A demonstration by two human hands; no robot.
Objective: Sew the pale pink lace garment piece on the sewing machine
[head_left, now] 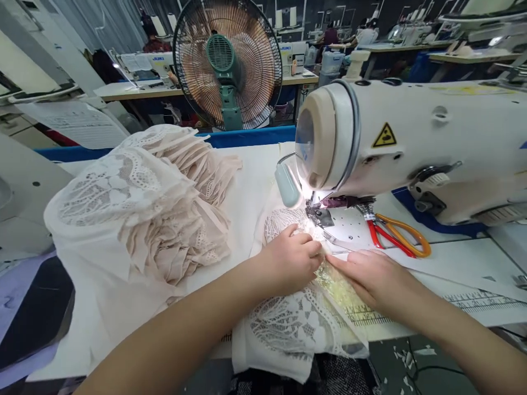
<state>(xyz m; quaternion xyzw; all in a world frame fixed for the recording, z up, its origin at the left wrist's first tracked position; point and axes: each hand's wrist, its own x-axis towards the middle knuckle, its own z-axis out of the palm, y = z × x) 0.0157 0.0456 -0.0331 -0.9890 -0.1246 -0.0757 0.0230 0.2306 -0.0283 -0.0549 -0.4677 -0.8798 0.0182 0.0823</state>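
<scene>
A cream lace fabric piece point(296, 321) lies on the sewing table and runs under the presser foot point(318, 215) of a white sewing machine point(411, 142). My left hand point(290, 260) rests on the lace just in front of the foot, fingers curled and pinching the fabric. My right hand point(370, 277) lies flat on the lace to the right, fingers stretched toward the needle. The machine's lamp lights the spot between both hands.
A tall pile of pink lace pieces point(140, 208) sits at the left on the table. Scissors point(395, 236) with red and orange handles lie right of the needle plate. A standing fan point(228, 63) is behind the table. Other workstations and people fill the background.
</scene>
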